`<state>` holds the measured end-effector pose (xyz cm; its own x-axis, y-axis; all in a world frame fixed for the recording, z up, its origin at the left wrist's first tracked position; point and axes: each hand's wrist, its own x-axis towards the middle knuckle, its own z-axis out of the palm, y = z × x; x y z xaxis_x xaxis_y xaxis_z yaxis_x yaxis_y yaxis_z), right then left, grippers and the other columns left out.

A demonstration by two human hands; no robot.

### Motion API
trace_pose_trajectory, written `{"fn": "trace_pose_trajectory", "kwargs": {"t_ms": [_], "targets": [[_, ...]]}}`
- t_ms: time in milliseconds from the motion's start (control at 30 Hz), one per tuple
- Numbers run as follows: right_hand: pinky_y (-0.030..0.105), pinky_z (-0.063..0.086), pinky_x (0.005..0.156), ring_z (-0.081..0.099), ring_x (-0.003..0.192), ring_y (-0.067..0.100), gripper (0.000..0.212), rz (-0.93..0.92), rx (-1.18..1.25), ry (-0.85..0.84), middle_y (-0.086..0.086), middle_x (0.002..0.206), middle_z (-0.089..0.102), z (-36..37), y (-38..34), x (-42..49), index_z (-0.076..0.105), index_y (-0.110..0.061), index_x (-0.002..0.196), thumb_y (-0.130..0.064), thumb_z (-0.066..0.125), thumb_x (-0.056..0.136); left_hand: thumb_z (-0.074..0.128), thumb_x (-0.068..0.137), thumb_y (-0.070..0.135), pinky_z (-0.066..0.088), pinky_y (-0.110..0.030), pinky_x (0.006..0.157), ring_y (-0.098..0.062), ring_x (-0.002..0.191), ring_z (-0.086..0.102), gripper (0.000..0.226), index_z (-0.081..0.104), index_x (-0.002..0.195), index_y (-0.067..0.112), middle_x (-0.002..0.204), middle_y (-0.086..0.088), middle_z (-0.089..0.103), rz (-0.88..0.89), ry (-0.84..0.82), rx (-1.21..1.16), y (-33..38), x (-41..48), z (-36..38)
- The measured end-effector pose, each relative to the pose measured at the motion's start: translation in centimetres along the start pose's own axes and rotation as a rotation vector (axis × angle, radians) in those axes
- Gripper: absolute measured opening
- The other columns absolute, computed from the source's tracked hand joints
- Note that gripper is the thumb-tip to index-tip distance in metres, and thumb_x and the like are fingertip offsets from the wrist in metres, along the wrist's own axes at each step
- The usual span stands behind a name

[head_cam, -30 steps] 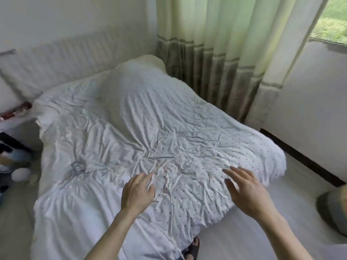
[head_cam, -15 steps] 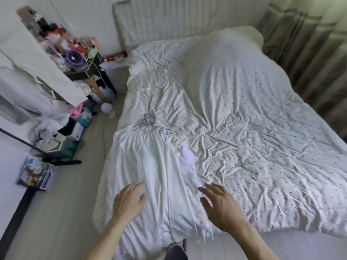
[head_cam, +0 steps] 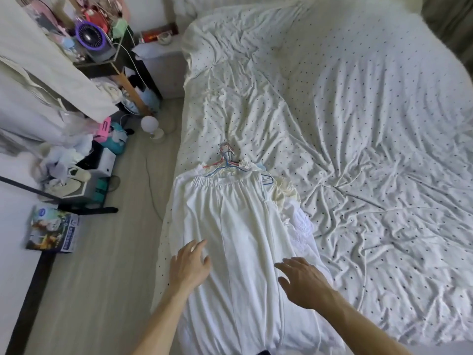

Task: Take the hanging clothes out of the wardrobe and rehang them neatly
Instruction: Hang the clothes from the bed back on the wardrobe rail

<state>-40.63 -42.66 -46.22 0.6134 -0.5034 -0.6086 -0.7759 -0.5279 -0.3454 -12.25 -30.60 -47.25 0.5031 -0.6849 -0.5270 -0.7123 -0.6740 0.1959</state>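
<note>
The left hand (head_cam: 190,267) and right hand (head_cam: 303,280) hover over the near end of the white clothes (head_cam: 230,226), fingers loosely spread, holding nothing; contact with the cloth cannot be told. The clothes lie flat along the left edge of the dotted duvet (head_cam: 358,124), their hangers (head_cam: 226,160) at the far end. Far left, a purple fan (head_cam: 89,37) stands among clutter

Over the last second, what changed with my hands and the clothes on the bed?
The view swung left across the dotted duvet to the white clothes. Your left hand and right hand moved with it and are now over the clothes, open, holding nothing. The clothes and hangers stayed put.
</note>
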Motion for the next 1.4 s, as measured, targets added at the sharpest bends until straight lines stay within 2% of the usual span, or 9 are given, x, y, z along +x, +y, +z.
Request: {"fn": "trace_pose_trajectory", "kwargs": {"t_ms": [233,500,667,900,967,1100,1200,1300,1400], "targets": [[0.036,0.034,0.115,0.028,0.146,0.022,0.051,0.063,0.036,-0.046,-0.003,0.159,0.033,-2.3,-2.8,14.3,0.032,-0.031,0.152,-0.041,0.038,0.103,0.042,0.1,0.04,0.028,-0.045,0.116,-0.025,0.147,0.027,0.057,0.027,0.154,0.029,0.162,-0.004,0.025,0.059,-0.066,0.115,-1.6,16.6,-4.0],[0.05,0.008,0.122,-0.013,0.152,0.029,0.064,0.111,0.023,-0.065,-0.003,0.163,-0.025,1.2,-3.4,22.8,0.0,-0.04,0.157,-0.05,0.034,0.103,0.051,0.096,0.035,0.038,-0.046,0.111,-0.029,0.142,0.037,0.064,0.026,0.154,0.024,0.157,-0.007,0.033,0.078,-0.075,0.096,-1.8,32.5,-5.2],[0.051,0.008,0.122,-0.019,0.151,0.024,0.061,0.167,0.084,-0.07,-0.008,0.161,-0.027,4.7,-2.7,23.2,0.002,-0.043,0.155,-0.053,0.031,0.102,0.052,0.096,0.027,0.045,-0.046,0.1,-0.039,0.126,0.049,0.056,0.033,0.148,0.022,0.142,-0.017,0.043,0.023,-0.126,0.027,-3.3,36.6,-3.6],[0.046,0.024,0.119,0.006,0.153,0.024,0.068,0.15,0.109,-0.102,-0.008,0.166,0.003,4.3,-1.6,23.0,0.021,-0.038,0.152,-0.065,0.021,0.09,0.054,0.086,0.036,0.048,-0.04,0.093,-0.035,0.115,0.058,0.051,0.051,0.136,0.024,0.128,-0.016,0.059,0.021,-0.099,0.001,-2.4,35.6,-4.7],[0.041,0.029,0.117,0.024,0.148,0.025,0.061,0.184,0.184,-0.104,-0.006,0.162,0.022,3.1,-2.0,22.9,0.032,-0.032,0.15,-0.061,0.03,0.095,0.049,0.073,0.042,0.053,-0.037,0.081,-0.032,0.097,0.064,0.045,0.065,0.108,0.02,0.107,-0.011,0.068,0.057,-0.127,-0.079,-1.2,33.5,-5.9],[0.033,0.038,0.108,0.051,0.131,0.021,0.05,0.345,0.543,-0.038,-0.007,0.14,0.056,-0.1,-3.4,21.4,0.057,-0.027,0.132,-0.059,0.043,0.097,0.052,0.064,0.042,0.037,-0.032,0.056,-0.026,0.065,0.051,0.016,0.053,0.065,0.026,0.058,0.002,0.048,0.185,-0.168,-0.208,2.1,26.6,-6.6],[0.028,0.048,0.085,0.066,0.097,0.016,0.042,0.356,0.915,0.123,-0.007,0.106,0.07,-3.2,-4.8,18.6,0.064,-0.024,0.102,-0.061,0.044,0.096,0.059,0.068,0.047,0.044,-0.035,0.06,-0.023,0.066,0.056,0.025,0.056,0.078,0.024,0.061,-0.002,0.053,0.297,-0.165,-0.25,4.9,19.6,-5.6],[0.028,0.052,0.068,0.072,0.084,0.014,0.038,0.344,1.267,0.189,-0.002,0.1,0.074,-5.5,-5.4,14.7,0.064,-0.024,0.11,-0.057,0.054,0.095,0.064,0.077,0.042,0.048,-0.033,0.068,-0.018,0.075,0.06,0.022,0.059,0.091,0.025,0.075,0.003,0.063,0.379,-0.221,-0.231,7.8,13.1,-4.1],[0.029,0.052,0.063,0.07,0.078,0.015,0.019,0.349,1.282,0.282,-0.002,0.087,0.076,-6.0,-4.2,10.3,0.066,-0.02,0.105,-0.035,0.064,0.094,0.059,0.077,0.036,0.048,-0.032,0.072,-0.02,0.09,0.063,0.031,0.056,0.108,0.034,0.095,0.007,0.067,0.478,-0.276,-0.177,11.0,7.0,-3.0]]}}
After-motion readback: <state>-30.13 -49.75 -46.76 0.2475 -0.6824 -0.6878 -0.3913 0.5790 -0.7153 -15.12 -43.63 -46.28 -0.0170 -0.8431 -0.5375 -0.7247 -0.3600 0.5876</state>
